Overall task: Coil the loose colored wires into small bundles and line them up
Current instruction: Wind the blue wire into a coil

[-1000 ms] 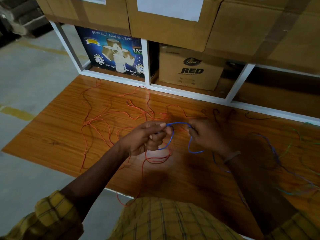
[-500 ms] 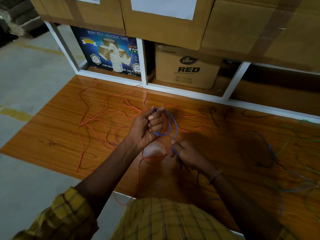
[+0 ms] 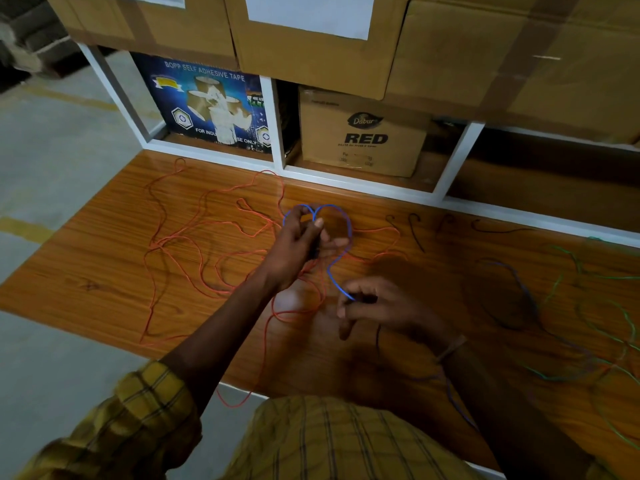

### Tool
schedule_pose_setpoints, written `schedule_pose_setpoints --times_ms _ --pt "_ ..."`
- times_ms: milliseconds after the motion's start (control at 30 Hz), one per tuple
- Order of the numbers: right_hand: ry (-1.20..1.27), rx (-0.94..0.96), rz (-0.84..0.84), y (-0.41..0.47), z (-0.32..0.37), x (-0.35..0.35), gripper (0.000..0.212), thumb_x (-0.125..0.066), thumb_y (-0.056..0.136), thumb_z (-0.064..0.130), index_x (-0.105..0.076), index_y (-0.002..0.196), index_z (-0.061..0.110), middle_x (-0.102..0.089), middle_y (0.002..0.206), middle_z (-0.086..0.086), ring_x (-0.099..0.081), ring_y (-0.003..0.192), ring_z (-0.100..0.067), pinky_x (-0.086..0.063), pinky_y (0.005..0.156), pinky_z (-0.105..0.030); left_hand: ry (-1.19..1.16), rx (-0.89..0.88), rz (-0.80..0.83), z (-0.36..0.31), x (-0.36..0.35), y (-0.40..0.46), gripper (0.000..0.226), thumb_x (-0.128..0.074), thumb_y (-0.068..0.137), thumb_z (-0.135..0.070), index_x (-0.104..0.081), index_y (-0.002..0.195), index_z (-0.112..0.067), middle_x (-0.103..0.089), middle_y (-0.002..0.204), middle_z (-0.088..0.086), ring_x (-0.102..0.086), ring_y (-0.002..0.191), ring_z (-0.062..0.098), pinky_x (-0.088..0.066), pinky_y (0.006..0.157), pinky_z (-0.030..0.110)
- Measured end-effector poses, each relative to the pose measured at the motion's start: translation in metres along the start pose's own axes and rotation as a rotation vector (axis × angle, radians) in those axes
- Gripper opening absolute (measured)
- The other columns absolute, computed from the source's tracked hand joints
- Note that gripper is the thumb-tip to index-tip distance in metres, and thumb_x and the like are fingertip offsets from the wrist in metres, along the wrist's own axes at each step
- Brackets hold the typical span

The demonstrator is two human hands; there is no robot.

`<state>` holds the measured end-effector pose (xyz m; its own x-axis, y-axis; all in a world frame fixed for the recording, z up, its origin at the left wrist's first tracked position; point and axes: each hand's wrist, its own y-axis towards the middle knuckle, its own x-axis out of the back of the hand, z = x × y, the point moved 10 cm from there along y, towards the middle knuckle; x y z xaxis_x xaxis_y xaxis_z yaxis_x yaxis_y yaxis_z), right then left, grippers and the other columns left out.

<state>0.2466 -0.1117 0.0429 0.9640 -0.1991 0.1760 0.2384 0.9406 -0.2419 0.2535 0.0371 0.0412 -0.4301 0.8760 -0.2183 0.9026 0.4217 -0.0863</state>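
Observation:
A blue wire (image 3: pixel 348 227) loops around the fingers of my left hand (image 3: pixel 300 241), which grips it above the wooden table (image 3: pixel 104 271). From there the wire runs down to my right hand (image 3: pixel 377 306), which pinches it between thumb and fingers. A long red wire (image 3: pixel 194 237) sprawls loose over the table's left half and under both hands. Loose green wires (image 3: pixel 620 317) and a dark blue stretch (image 3: pixel 519 278) lie at the right. Short dark wire pieces (image 3: pixel 415 233) lie in a row near the shelf.
A white shelf frame (image 3: pixel 346 180) stands at the table's back, holding a tape carton (image 3: pixel 211 105) and a "RED" cardboard box (image 3: pixel 363 133). Big cardboard boxes (image 3: pixel 311 39) sit on top. The table's left and near edges drop to a grey floor (image 3: pixel 52 161).
My left hand has risen and moved away from me, with more blue wire looped on it. My right hand has shifted right and pulled the wire toward me.

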Motion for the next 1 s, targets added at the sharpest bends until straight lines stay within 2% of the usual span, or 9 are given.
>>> schedule_pose_setpoints --times_ms 133,233,367,500,600,667,767,833,1000 --pt "-0.022 -0.111 0.016 -0.006 -0.013 -0.003 0.02 -0.051 0.107 0.011 -0.065 0.105 -0.002 -0.054 0.06 -0.01 -0.057 0.047 -0.012 -0.052 0.056 -0.031 0.019 -0.019 -0.092 -0.001 0.008 -0.004 0.019 -0.04 0.115 -0.014 -0.037 0.134 -0.013 -0.06 0.071 0.004 -0.079 0.085 0.032 -0.064 0.069 0.041" --pt "-0.116 -0.135 -0.244 -0.006 -0.024 0.023 0.037 -0.044 0.11 0.03 -0.069 0.093 0.009 -0.039 0.057 0.008 -0.04 0.043 -0.005 -0.04 0.047 -0.024 0.039 0.046 -0.161 -0.002 0.014 -0.001 0.016 -0.041 0.115 -0.021 -0.054 0.111 -0.012 -0.046 0.06 -0.007 -0.062 0.056 0.011 -0.052 0.049 0.023" --pt "-0.331 -0.046 -0.63 -0.01 -0.02 0.073 0.027 -0.051 0.107 0.024 -0.054 0.081 0.019 -0.05 0.059 0.009 -0.047 0.058 -0.005 -0.038 0.059 -0.035 -0.162 0.221 -0.011 0.005 0.0 -0.005 0.025 -0.04 0.114 -0.021 -0.055 0.095 -0.016 -0.037 0.054 -0.008 -0.049 0.049 0.012 -0.046 0.044 0.022" --pt "-0.588 -0.01 -0.709 -0.008 -0.016 0.081 0.022 -0.065 0.095 0.02 -0.057 0.075 0.018 -0.053 0.062 0.001 -0.056 0.062 -0.025 -0.044 0.059 -0.043 -0.492 0.279 0.136 -0.006 -0.022 -0.009 0.027 -0.033 0.113 -0.016 -0.052 0.095 -0.014 -0.041 0.053 -0.007 -0.055 0.053 0.012 -0.055 0.052 0.026" --pt "-0.656 0.169 -0.514 0.0 0.011 0.054 0.013 -0.07 0.088 0.016 -0.068 0.075 0.017 -0.059 0.063 0.006 -0.057 0.06 -0.01 -0.046 0.059 -0.037 -0.578 0.222 0.107 -0.012 -0.029 -0.006 0.032 -0.032 0.113 -0.014 -0.055 0.093 -0.007 -0.063 0.067 0.004 -0.078 0.083 0.026 -0.066 0.077 0.046" --pt "-0.631 0.262 -0.389 0.001 0.026 0.035 0.008 -0.072 0.087 0.005 -0.072 0.08 0.009 -0.057 0.066 0.015 -0.056 0.065 0.003 -0.042 0.062 -0.026 -0.591 0.22 0.133 -0.01 -0.035 -0.004 0.034 -0.032 0.114 -0.02 -0.056 0.094 -0.008 -0.076 0.091 0.014 -0.076 0.108 0.035 -0.059 0.096 0.058" --pt "-0.515 0.276 -0.328 -0.002 0.036 0.032 0.013 -0.067 0.088 -0.005 -0.074 0.09 0.007 -0.053 0.067 0.011 -0.051 0.064 0.0 -0.035 0.058 -0.018 -0.339 0.204 0.156 -0.002 -0.033 0.002 0.03 -0.03 0.116 -0.028 -0.05 0.099 -0.015 -0.076 0.117 0.023 -0.072 0.117 0.038 -0.054 0.102 0.056" --pt "-0.447 0.248 -0.353 -0.005 0.037 0.041 0.014 -0.069 0.089 -0.001 -0.075 0.091 0.012 -0.053 0.067 0.008 -0.049 0.06 -0.001 -0.033 0.056 -0.015 -0.104 0.153 0.15 0.0 -0.032 0.001 0.02 -0.031 0.117 -0.031 -0.039 0.105 -0.018 -0.076 0.116 0.024 -0.074 0.111 0.038 -0.05 0.102 0.06" --pt "-0.335 0.12 -0.36 -0.009 0.035 0.061 0.015 -0.073 0.088 0.006 -0.068 0.076 0.014 -0.061 0.062 -0.007 -0.053 0.058 -0.005 -0.039 0.058 -0.031 0.574 -0.071 0.265 -0.013 -0.043 -0.007 0.021 -0.036 0.116 -0.027 -0.039 0.098 -0.016 -0.07 0.087 0.024 -0.064 0.067 0.018 -0.05 0.065 0.029"
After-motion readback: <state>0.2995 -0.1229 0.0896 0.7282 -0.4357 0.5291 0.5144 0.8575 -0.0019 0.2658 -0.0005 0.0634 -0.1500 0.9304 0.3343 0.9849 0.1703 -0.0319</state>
